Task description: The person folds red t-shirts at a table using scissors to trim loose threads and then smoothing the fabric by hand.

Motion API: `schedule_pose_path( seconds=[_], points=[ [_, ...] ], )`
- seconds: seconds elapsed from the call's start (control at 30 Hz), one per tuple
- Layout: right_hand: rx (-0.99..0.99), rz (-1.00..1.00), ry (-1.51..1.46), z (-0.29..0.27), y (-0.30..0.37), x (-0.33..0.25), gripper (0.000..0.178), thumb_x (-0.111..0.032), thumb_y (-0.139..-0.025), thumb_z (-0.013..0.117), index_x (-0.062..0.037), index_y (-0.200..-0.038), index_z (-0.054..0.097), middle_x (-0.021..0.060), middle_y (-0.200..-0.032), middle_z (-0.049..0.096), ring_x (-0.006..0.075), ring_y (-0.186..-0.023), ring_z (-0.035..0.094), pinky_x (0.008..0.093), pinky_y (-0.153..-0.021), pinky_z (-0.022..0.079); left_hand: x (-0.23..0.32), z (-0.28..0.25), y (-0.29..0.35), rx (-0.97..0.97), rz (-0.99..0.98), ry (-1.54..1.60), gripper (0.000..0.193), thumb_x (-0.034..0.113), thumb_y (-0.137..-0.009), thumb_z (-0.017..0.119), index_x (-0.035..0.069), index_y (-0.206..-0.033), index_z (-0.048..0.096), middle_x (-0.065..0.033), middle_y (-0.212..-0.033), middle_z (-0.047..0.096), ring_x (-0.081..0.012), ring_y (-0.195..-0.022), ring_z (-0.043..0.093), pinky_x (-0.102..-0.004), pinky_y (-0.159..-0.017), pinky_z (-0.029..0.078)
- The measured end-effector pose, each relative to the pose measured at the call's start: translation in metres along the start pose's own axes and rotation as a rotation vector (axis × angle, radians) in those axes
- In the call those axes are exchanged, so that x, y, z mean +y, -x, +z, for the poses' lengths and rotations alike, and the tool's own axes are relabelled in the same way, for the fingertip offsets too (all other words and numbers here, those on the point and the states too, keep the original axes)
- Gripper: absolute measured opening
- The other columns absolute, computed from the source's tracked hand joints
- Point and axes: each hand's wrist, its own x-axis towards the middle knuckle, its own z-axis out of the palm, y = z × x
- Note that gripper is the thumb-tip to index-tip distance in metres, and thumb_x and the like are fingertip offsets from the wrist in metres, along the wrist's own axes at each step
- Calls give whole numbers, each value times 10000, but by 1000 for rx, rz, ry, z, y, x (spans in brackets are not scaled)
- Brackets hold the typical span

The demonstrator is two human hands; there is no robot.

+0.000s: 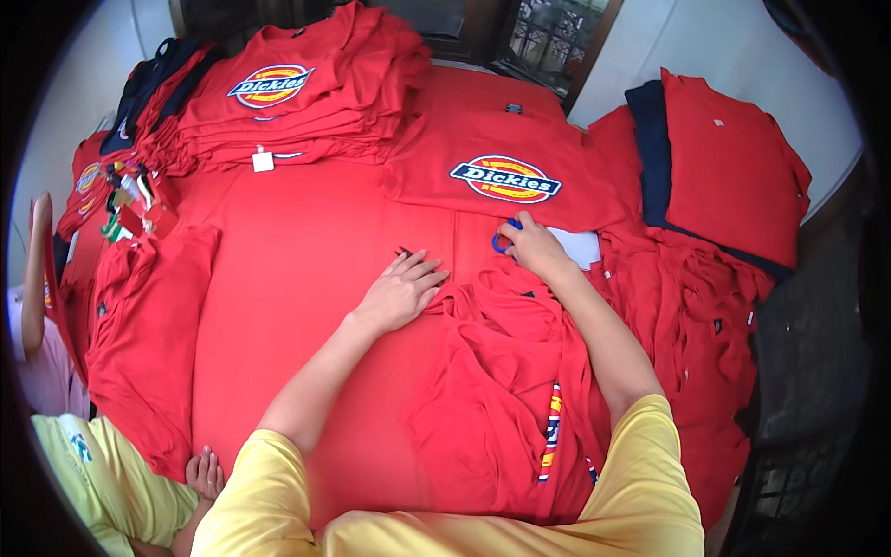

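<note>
My left hand (401, 290) lies with its fingers stretched out on the red cloth, beside the edge of a crumpled red shirt (501, 343). A small dark thing (404, 252) shows just past its fingertips; I cannot make out its kind. Farther right, my right hand (538, 249) is closed on blue-handled scissors (502, 243), with their blades hidden. It is just below a red T-shirt (506, 139) laid flat with a printed oval emblem on its front. A white sheet (579, 247) sticks out beside that hand.
Folded red shirts (325, 102) are stacked at the back left, with a red container of small tools (139, 209) near them. More red and navy garments (733, 167) pile up at the right. Another person's hand (205, 473) rests at the lower left by a red shirt (153, 325).
</note>
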Motion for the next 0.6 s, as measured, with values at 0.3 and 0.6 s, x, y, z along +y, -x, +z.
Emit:
schedule_pose_path(
  seconds=[0.3, 0.6],
  points=[
    [-237, -227, -117, -20, -40, -36, 514, -193, -790, 683, -221, -1289, 563, 190, -1222, 485, 375, -1058, 578, 431, -897, 489, -41, -36, 61, 231, -226, 162, 277, 257, -833, 702, 87, -1052, 688, -115, -1239, 549, -300, -1292, 435, -468, -1107, 322],
    [-305, -266, -85, -20, -10, -195, 634, -334, -858, 649, -63, -1387, 431, 237, -1237, 469, 410, -1011, 596, 431, -864, 511, -20, -23, 70, 387, -316, 74, 263, 86, -807, 671, 79, -1069, 673, -141, -1190, 569, -321, -1139, 534, -435, -917, 476]
  ],
)
